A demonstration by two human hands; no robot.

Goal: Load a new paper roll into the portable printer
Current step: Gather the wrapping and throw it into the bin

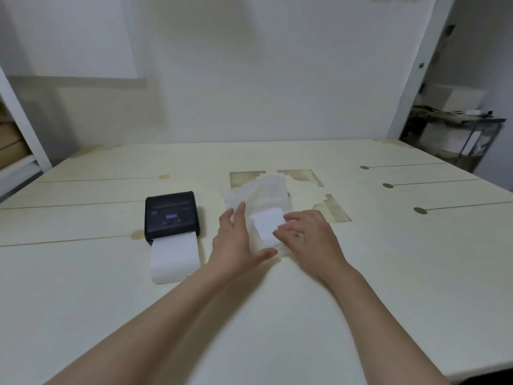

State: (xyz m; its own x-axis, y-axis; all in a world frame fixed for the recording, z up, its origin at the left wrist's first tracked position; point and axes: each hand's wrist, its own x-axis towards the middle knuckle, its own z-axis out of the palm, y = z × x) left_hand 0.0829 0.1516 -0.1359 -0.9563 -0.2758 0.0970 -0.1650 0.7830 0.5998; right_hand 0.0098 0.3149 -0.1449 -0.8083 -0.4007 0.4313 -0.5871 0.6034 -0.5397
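A black portable printer (171, 215) lies flat on the pale table (361, 273), left of centre, with a wide white paper strip (175, 258) running out of its near edge. To its right, a white paper roll (267, 223) sits in a crumpled clear plastic wrapper (261, 191). My left hand (236, 240) is spread open against the roll's left side, thumb stretched below it. Fingertips of my right hand (305, 237) rest on the roll's right edge. Whether either hand grips it is unclear.
Bare discoloured patches (331, 208) mark the tabletop behind the wrapper. A dark wire rack with boxes (455, 134) stands at the far right past a doorway. Shelving (14, 151) lines the far left wall.
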